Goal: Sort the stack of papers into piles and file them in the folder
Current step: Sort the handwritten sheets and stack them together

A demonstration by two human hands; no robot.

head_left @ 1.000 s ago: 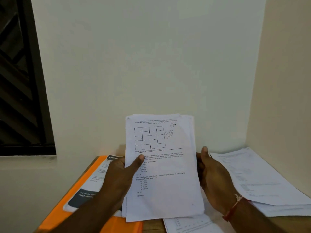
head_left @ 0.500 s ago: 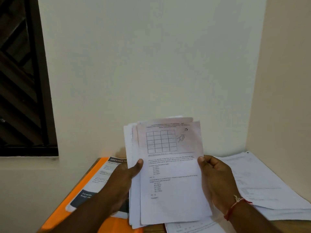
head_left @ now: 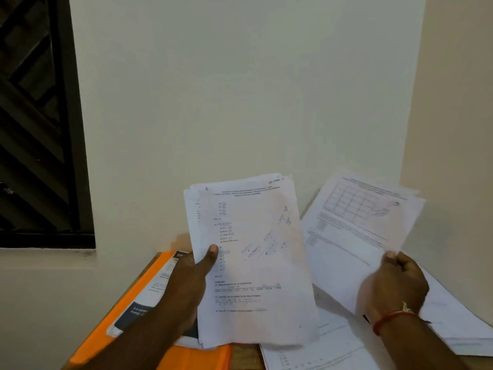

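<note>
The left hand point(head_left: 192, 284) grips the stack of papers point(head_left: 253, 263) by its left edge, thumb across the front page, above the orange folder point(head_left: 128, 311) lying on the table point(head_left: 246, 359). The right hand point(head_left: 394, 284) pinches a single grid sheet point(head_left: 354, 231) by its lower right corner, well to the stack's right, over a sorted pile point(head_left: 453, 324).

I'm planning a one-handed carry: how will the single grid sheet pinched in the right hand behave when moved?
The grid sheet is probably very light and floppy: the right hand pinches it only at one edge, and its far edge looks blurred, as if fluttering. Dropped on the loose pile below, it may slide askew.
</note>
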